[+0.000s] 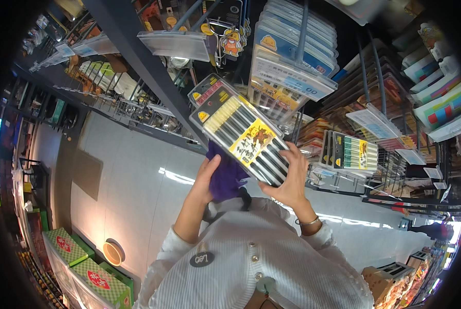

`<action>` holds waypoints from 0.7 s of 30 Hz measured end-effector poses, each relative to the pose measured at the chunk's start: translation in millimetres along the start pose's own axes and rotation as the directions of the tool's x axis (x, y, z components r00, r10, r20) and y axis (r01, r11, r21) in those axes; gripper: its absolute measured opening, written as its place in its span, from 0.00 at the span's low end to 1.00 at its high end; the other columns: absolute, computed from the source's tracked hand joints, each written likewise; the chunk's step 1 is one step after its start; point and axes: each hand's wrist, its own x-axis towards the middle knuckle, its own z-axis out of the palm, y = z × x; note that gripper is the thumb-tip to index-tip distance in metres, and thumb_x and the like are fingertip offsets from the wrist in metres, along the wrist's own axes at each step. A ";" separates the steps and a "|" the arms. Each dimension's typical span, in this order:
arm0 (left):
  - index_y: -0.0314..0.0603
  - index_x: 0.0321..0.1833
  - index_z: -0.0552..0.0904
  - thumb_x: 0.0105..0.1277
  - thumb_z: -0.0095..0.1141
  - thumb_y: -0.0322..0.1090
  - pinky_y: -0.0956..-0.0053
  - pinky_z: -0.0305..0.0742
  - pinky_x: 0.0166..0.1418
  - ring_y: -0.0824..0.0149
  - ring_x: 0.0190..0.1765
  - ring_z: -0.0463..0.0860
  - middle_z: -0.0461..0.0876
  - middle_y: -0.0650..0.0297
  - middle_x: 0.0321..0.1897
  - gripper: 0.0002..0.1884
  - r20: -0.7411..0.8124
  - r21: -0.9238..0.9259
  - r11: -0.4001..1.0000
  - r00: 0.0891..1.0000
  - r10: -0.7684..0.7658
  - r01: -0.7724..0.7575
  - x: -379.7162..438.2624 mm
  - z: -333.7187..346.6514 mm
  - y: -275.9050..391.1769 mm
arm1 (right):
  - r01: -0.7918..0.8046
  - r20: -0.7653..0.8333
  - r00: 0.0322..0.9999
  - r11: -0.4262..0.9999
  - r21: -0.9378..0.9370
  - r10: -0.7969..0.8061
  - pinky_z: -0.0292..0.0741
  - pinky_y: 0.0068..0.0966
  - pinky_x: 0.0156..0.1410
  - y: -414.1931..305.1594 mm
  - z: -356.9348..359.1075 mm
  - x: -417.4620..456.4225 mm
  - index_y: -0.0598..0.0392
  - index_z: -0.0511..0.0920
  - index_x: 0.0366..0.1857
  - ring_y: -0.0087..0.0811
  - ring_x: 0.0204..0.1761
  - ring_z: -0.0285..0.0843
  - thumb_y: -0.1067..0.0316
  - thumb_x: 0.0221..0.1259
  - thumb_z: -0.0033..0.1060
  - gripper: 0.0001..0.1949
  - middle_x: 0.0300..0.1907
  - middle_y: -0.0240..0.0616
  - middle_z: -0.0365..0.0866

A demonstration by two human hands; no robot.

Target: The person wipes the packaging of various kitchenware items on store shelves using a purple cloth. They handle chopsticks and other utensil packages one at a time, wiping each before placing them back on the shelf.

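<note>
My right hand [292, 175] grips the lower right end of a blister pack of chopsticks [246, 141], dark with pale tips and a yellow label. A second pack with a pink strip [209, 90] lies behind it, partly hidden. A purple cloth [226, 175] hangs in my left hand [205, 179], just below and left of the packs, its thumb along the cloth's edge. Right of my right hand, similar packs with green chopsticks [356, 152] rest at the shelf rack.
Metal hooks carry blue carded packs [292, 42] and other hanging goods above. A clear price-tag holder [174, 42] juts out beside a dark rack post [137, 54]. Green checked boxes [101, 280] and a round tan tub [113, 253] stand at lower left. A person [433, 230] is far off at right.
</note>
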 end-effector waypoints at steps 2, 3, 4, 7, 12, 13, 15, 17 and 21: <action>0.34 0.66 0.64 0.68 0.53 0.43 0.69 0.73 0.62 0.63 0.58 0.77 0.74 0.56 0.59 0.29 -0.068 0.133 0.991 0.998 -0.010 0.019 -0.6 -2.3 -1.1 | 0.047 -0.011 0.999 0.999 -0.016 -0.047 0.54 0.46 0.62 -3.3 -4.9 -3.7 0.56 0.65 0.52 0.52 0.59 0.61 0.56 0.25 0.75 0.41 0.62 0.55 0.61; 0.33 0.65 0.64 0.68 0.54 0.42 0.70 0.74 0.60 0.64 0.57 0.78 0.75 0.55 0.58 0.28 -0.101 0.199 0.980 0.995 -0.013 0.032 -1.6 -4.0 -1.4 | 0.063 0.017 0.998 0.998 -0.031 -0.062 0.54 0.46 0.61 -6.2 -8.5 -5.3 0.56 0.65 0.51 0.53 0.60 0.60 0.55 0.25 0.75 0.40 0.62 0.55 0.61; 0.33 0.62 0.68 0.66 0.56 0.38 0.72 0.77 0.56 0.64 0.53 0.81 0.78 0.55 0.54 0.25 -0.122 0.168 0.985 0.992 -0.017 0.038 -2.9 -3.8 -1.5 | 0.076 0.015 0.997 0.997 -0.031 -0.076 0.54 0.46 0.61 -7.5 -9.6 -8.5 0.55 0.65 0.51 0.53 0.60 0.60 0.55 0.25 0.75 0.40 0.62 0.55 0.61; 0.33 0.58 0.72 0.64 0.58 0.36 0.71 0.79 0.53 0.64 0.48 0.83 0.80 0.56 0.49 0.22 -0.097 0.175 0.983 0.994 -0.045 0.062 -10.9 -3.2 2.3 | 0.091 0.044 0.995 0.995 -0.045 -0.089 0.54 0.47 0.60 -11.9 -13.6 -19.2 0.54 0.65 0.52 0.53 0.60 0.60 0.54 0.25 0.77 0.41 0.63 0.55 0.59; 0.32 0.50 0.79 0.58 0.61 0.25 0.73 0.79 0.49 0.67 0.44 0.83 0.83 0.58 0.43 0.16 -0.141 0.189 0.979 0.984 0.108 -0.080 -26.9 -4.6 2.5 | -0.177 0.105 0.984 0.822 0.542 0.143 0.64 0.38 0.57 -10.4 -10.1 -32.6 0.57 0.62 0.60 0.42 0.56 0.67 0.57 0.39 0.78 0.41 0.58 0.49 0.66; 0.32 0.50 0.78 0.57 0.61 0.26 0.73 0.78 0.49 0.67 0.45 0.83 0.83 0.58 0.43 0.17 -0.119 0.215 0.973 0.987 0.107 -0.080 -30.4 -6.2 3.5 | -0.263 0.147 0.962 0.624 0.736 0.232 0.66 0.34 0.55 -8.6 -7.7 -33.6 0.57 0.61 0.61 0.38 0.54 0.70 0.59 0.42 0.77 0.40 0.56 0.48 0.68; 0.32 0.50 0.78 0.56 0.62 0.26 0.73 0.78 0.50 0.67 0.45 0.83 0.83 0.58 0.44 0.18 -0.077 0.264 0.961 0.991 0.108 -0.084 -38.4 -10.0 4.7 | -0.452 0.351 0.891 0.484 0.749 0.288 0.70 0.20 0.46 0.1 -19.3 -23.6 0.58 0.66 0.58 0.22 0.44 0.74 0.66 0.53 0.70 0.29 0.48 0.40 0.76; 0.31 0.52 0.78 0.55 0.63 0.26 0.74 0.74 0.54 0.69 0.48 0.81 0.83 0.60 0.46 0.20 0.005 0.283 0.956 0.997 0.078 -0.076 -44.1 -12.0 3.8 | -0.689 0.652 0.723 0.296 0.661 0.228 0.70 0.18 0.44 10.8 -33.3 -8.6 0.59 0.69 0.54 0.19 0.41 0.74 0.66 0.56 0.67 0.23 0.44 0.38 0.78; 0.31 0.54 0.77 0.59 0.62 0.27 0.76 0.71 0.57 0.72 0.50 0.78 0.82 0.62 0.48 0.20 0.145 0.420 0.901 0.988 0.051 -0.108 -42.4 2.5 5.9 | -0.685 0.691 0.718 0.261 0.680 0.082 0.73 0.18 0.49 -2.5 -25.1 8.9 0.61 0.71 0.56 0.20 0.46 0.76 0.68 0.59 0.65 0.22 0.44 0.36 0.81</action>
